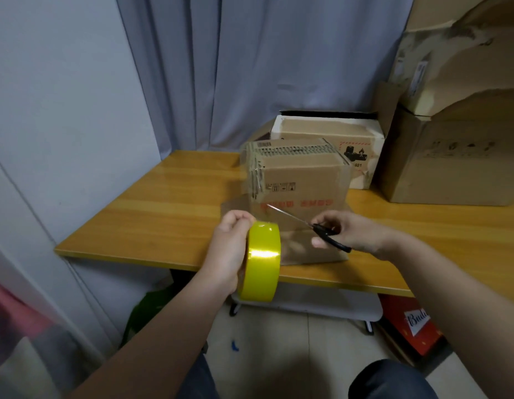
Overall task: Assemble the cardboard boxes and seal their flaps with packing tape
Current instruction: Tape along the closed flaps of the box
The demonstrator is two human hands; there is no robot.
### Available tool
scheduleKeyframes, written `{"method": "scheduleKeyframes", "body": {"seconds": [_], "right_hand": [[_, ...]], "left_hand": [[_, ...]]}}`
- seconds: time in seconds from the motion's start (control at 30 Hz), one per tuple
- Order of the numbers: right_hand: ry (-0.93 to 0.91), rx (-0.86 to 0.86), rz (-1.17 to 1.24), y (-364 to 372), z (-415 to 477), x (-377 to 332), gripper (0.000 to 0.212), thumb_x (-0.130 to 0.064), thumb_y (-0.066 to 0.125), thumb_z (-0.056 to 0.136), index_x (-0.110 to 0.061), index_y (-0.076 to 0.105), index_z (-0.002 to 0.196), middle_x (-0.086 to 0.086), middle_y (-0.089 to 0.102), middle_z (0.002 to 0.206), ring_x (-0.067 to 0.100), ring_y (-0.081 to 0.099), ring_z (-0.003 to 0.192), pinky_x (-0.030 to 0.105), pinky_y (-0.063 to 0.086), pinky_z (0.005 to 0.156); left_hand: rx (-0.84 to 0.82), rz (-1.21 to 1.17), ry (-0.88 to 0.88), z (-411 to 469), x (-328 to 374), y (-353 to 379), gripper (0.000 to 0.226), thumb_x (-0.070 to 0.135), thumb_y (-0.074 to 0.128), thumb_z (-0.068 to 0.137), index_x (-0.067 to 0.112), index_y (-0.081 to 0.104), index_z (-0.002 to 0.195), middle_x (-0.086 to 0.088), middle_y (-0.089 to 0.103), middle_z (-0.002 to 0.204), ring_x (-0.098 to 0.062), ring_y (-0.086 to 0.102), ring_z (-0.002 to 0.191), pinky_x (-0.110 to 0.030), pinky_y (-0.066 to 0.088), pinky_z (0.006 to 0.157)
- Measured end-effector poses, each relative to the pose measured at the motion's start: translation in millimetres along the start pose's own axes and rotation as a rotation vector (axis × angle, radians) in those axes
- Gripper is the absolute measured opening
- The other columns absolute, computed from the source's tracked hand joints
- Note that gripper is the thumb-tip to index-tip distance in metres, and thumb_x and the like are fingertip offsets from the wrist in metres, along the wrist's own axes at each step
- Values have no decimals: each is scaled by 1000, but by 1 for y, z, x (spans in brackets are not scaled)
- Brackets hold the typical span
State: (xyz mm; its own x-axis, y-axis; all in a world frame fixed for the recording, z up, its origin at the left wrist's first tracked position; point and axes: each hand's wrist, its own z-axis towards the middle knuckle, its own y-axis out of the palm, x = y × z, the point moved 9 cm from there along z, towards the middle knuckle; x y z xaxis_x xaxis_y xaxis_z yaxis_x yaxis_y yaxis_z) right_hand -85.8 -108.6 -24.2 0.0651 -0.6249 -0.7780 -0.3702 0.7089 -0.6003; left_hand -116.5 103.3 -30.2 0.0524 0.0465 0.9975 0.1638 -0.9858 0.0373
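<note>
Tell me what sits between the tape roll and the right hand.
Head view: the scissors, blades reaching out from the right hand; the cardboard box behind them.

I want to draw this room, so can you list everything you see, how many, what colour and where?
tape roll: one, yellow, held before the table's near edge
scissors: one pair, black handles, in front of the near box
near box: one, brown, middle of the table
back box: one, white and brown, behind the near box
big boxes: at least two, brown, stacked at the table's right end
table: one, orange-yellow wood, under the boxes
curtain: one, grey-blue, behind the table
red box: one, red, on the floor, right
green thing: one, green, under the table, left
left hand: one, grips the tape roll
right hand: one, holds the scissors
</note>
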Motion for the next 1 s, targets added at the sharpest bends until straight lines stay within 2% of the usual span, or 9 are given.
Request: {"method": "scheduleKeyframes", "body": {"seconds": [0.13,0.27,0.47,0.53,0.6,0.7,0.8,0.93,1.0], "right_hand": [[138,305,113,-39,-38,64,41,-28,79,75,-17,59,109,2,60,97,17,58,86,24,46,65],[466,628,-307,-93,-66,133,52,-20,71,84,-14,46,129,13,53,121,31,53,107,38,51,80],[719,418,-417,-114,-68,180,49,-28,57,92,-11,40,134,12,55,119,30,55,106,42,47,93],[655,484,-648,-133,-74,160,42,-31,52,94,-15,45,132,10,58,113,29,56,101,40,50,84],[315,794,-715,-149,-86,109,34,-36,52,95,-17,55,123,6,60,111,25,54,104,36,47,81],[-263,756,-234,-129,-98,28,34,-34,62,89,-19,61,120,-10,56,109,-2,52,96,10,42,81],[-156,549,-245,-111,-73,26,42,-34,68,85,-18,61,123,-7,59,114,3,55,101,16,45,89],[-116,773,-302,-127,-75,40,14,-21,71,84,-8,72,90,3,61,88,12,53,81,19,37,70],[-161,836,-350,-125,-80,35,10,-15,70,84,-6,72,86,1,57,83,15,53,78,23,38,68]], "left_hand": [[-61,-10,87,-16,12,30,21,20,49,95,26,56,76,-2,53,78,-17,48,69,-29,38,55],[-171,-17,81,-24,14,88,20,21,48,96,26,56,79,-2,55,80,-19,50,73,-29,41,59],[-281,11,83,-22,8,155,17,28,49,96,31,57,81,-4,55,88,-25,52,81,-37,44,67],[-288,25,93,-16,8,168,20,28,49,95,34,57,77,-2,54,86,-24,50,80,-33,41,62],[-300,45,106,-10,5,181,21,29,50,94,36,56,75,-1,54,89,-25,50,82,-34,41,63],[-314,77,141,-5,3,198,19,30,51,94,35,56,77,2,57,91,-24,53,89,-38,43,74],[-329,60,174,-4,7,214,22,29,51,94,35,57,74,7,57,83,-20,53,87,-39,42,78],[-496,125,228,-8,3,236,9,27,57,93,33,51,90,6,49,69,-15,45,67,-28,36,60],[-578,140,229,-10,-2,242,22,16,60,91,30,45,99,7,40,53,-11,36,49,-22,30,47]]}}
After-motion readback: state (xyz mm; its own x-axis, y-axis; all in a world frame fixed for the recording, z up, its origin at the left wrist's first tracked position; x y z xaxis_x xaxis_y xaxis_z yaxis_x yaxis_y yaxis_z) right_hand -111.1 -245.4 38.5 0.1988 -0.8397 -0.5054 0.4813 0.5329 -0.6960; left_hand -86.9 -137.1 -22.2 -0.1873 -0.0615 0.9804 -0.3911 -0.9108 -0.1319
